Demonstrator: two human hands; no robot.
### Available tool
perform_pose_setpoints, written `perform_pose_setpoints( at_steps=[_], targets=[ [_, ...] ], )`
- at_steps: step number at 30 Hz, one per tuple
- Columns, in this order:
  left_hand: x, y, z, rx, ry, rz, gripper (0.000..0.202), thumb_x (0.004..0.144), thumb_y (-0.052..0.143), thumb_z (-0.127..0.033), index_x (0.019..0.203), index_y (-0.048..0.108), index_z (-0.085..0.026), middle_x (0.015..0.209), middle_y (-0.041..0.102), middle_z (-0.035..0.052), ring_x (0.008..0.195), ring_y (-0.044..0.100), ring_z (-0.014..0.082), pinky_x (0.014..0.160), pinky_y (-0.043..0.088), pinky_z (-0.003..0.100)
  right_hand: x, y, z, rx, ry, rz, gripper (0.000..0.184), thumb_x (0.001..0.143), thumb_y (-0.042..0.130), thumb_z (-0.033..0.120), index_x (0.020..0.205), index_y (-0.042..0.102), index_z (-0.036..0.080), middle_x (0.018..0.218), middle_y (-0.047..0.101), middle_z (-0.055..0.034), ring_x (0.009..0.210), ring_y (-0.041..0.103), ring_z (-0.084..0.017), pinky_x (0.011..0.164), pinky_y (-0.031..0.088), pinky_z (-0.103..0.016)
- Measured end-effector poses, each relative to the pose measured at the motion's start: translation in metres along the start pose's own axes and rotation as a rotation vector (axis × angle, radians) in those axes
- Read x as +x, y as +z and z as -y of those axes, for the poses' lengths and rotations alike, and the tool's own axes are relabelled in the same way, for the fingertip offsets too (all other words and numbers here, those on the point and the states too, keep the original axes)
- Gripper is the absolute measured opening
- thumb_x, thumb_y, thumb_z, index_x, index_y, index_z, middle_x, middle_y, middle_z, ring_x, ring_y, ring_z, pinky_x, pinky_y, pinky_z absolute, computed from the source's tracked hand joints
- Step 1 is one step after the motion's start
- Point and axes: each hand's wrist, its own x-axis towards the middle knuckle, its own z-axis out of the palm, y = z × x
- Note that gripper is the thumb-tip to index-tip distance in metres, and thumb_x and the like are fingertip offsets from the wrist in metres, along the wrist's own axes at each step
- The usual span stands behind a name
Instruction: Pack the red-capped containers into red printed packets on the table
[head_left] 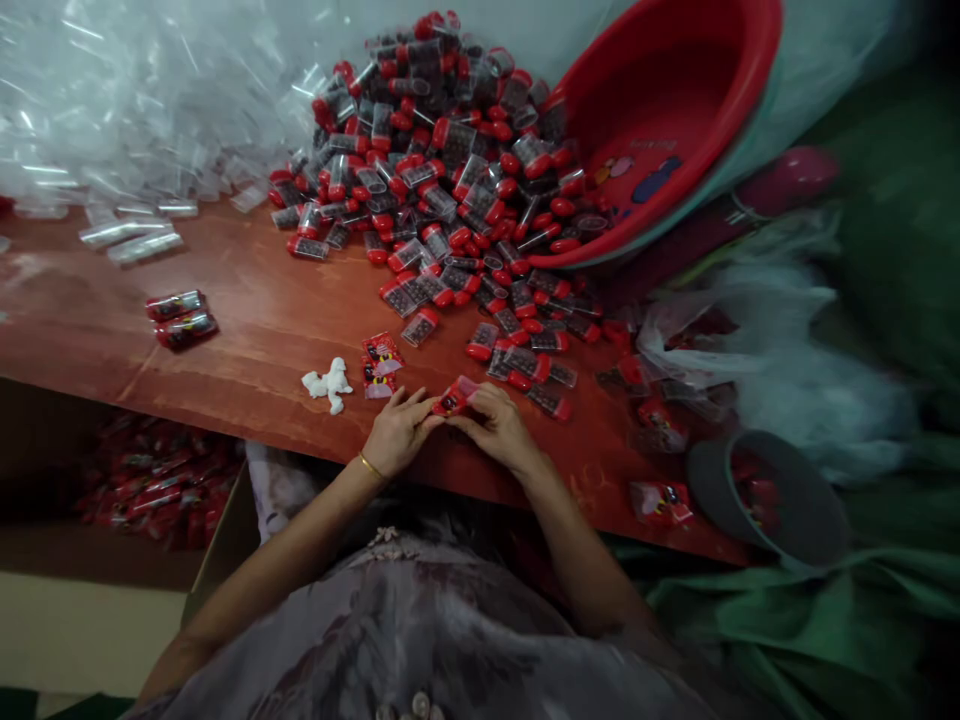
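Observation:
A small red printed label (452,398) with a pale pink edge is held between both hands, just above the table's near side. My left hand (397,432) pinches its left end with thumb and fingers; a gold bangle circles that wrist. At its right end, my right hand (501,428) grips with thumb and forefinger. Beside the left fingers lie more red labels (381,354) with dark cartoon prints. A crumpled white scrap (330,384) rests left of them. Several clear, red-capped containers (525,362) with dark beads inside lie beyond the right hand.
A large heap of red-capped containers (450,190) spills from a tilted red basin (697,200). Clear tubes (142,240) and two wrapped containers (184,328) lie left. A grey bowl (709,490) stands right. A cardboard box (217,530) below holds red wrapped pieces.

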Motion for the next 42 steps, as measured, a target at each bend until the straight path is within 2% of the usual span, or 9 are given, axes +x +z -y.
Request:
perform_pose_setpoints(
  at_steps=[4, 8, 13, 19, 23, 26, 29, 34, 42],
  targets=[
    [0.003, -0.001, -0.004, 0.017, -0.03, 0.071, 0.028, 0.089, 0.047, -0.026, 0.113, 0.06, -0.021, 0.114, 0.067, 0.008, 0.119, 0.053, 0.0231, 0.107, 0.033, 0.051, 0.003, 0.008, 0.003, 0.113, 0.039, -0.008, 0.029, 0.075, 0.067, 0.045, 0.094, 0.065, 0.023, 0.098, 0.065, -0.0064, 0.093, 0.059, -0.021, 0.084, 0.047, -0.037],
    [0.006, -0.001, -0.009, 0.031, -0.064, 0.1, 0.027, 0.088, 0.048, -0.021, 0.113, 0.059, -0.019, 0.118, 0.065, 0.0104, 0.12, 0.052, 0.0228, 0.107, 0.032, 0.05, 0.008, 0.018, 0.001, 0.215, 0.064, -0.049, 0.018, 0.078, 0.064, 0.04, 0.077, 0.063, 0.022, 0.089, 0.064, -0.0038, 0.084, 0.059, -0.018, 0.078, 0.048, -0.033],
    [0.003, -0.004, -0.009, 0.035, -0.107, 0.088, 0.024, 0.087, 0.049, -0.023, 0.106, 0.062, -0.018, 0.112, 0.068, 0.0092, 0.122, 0.05, 0.0241, 0.108, 0.03, 0.051, 0.009, 0.019, -0.008, 0.062, 0.034, -0.078, 0.022, 0.073, 0.069, 0.044, 0.071, 0.064, 0.022, 0.076, 0.064, -0.0017, 0.077, 0.056, -0.019, 0.076, 0.045, -0.035],
    [0.004, -0.009, -0.01, -0.184, -0.099, 0.009, 0.057, 0.079, 0.06, -0.032, 0.131, 0.046, -0.016, 0.131, 0.055, 0.0136, 0.127, 0.044, 0.0286, 0.107, 0.032, 0.05, 0.006, 0.016, -0.015, 0.018, 0.038, -0.057, 0.026, 0.073, 0.067, 0.049, 0.075, 0.068, 0.024, 0.074, 0.067, -0.0021, 0.077, 0.059, -0.02, 0.081, 0.045, -0.039],
    [0.015, -0.008, -0.019, -0.306, -0.103, 0.012, 0.035, 0.082, 0.057, -0.035, 0.114, 0.06, -0.02, 0.117, 0.065, 0.0084, 0.11, 0.059, 0.0241, 0.097, 0.045, 0.041, -0.004, 0.011, -0.015, 0.087, 0.034, -0.015, 0.026, 0.075, 0.065, 0.049, 0.084, 0.069, 0.024, 0.089, 0.071, -0.0029, 0.086, 0.064, -0.021, 0.097, 0.038, -0.047],
    [0.019, -0.009, -0.021, -0.311, -0.125, 0.008, 0.024, 0.085, 0.054, -0.033, 0.101, 0.066, -0.019, 0.097, 0.071, 0.0051, 0.087, 0.066, 0.0194, 0.08, 0.052, 0.032, -0.015, 0.005, -0.013, 0.071, 0.104, -0.092, 0.028, 0.08, 0.062, 0.044, 0.1, 0.066, 0.025, 0.096, 0.072, -0.0039, 0.091, 0.065, -0.02, 0.098, 0.04, -0.046],
    [0.019, -0.01, -0.018, -0.276, -0.132, 0.008, 0.023, 0.085, 0.054, -0.034, 0.094, 0.066, -0.016, 0.087, 0.071, 0.0048, 0.077, 0.066, 0.018, 0.073, 0.052, 0.03, -0.018, 0.001, -0.011, 0.033, 0.078, -0.154, 0.019, 0.087, 0.053, 0.034, 0.097, 0.067, 0.026, 0.09, 0.073, -0.0025, 0.085, 0.066, -0.018, 0.094, 0.044, -0.043],
    [0.02, -0.006, -0.017, -0.247, -0.101, 0.014, 0.026, 0.085, 0.054, -0.035, 0.1, 0.064, -0.016, 0.097, 0.07, 0.0084, 0.088, 0.065, 0.0193, 0.08, 0.052, 0.032, -0.013, -0.003, -0.005, -0.147, -0.024, -0.187, 0.014, 0.086, 0.052, 0.023, 0.084, 0.066, 0.023, 0.078, 0.072, -0.0017, 0.072, 0.065, -0.015, 0.095, 0.042, -0.045],
    [0.015, 0.001, -0.016, -0.142, -0.013, -0.047, 0.026, 0.086, 0.053, -0.034, 0.103, 0.062, -0.016, 0.102, 0.069, 0.0096, 0.095, 0.065, 0.0202, 0.091, 0.049, 0.035, -0.013, 0.001, 0.014, -0.277, -0.004, -0.254, 0.016, 0.084, 0.05, 0.018, 0.078, 0.063, 0.024, 0.065, 0.065, 0.0006, 0.06, 0.057, -0.015, 0.102, 0.036, -0.052]
  ],
)
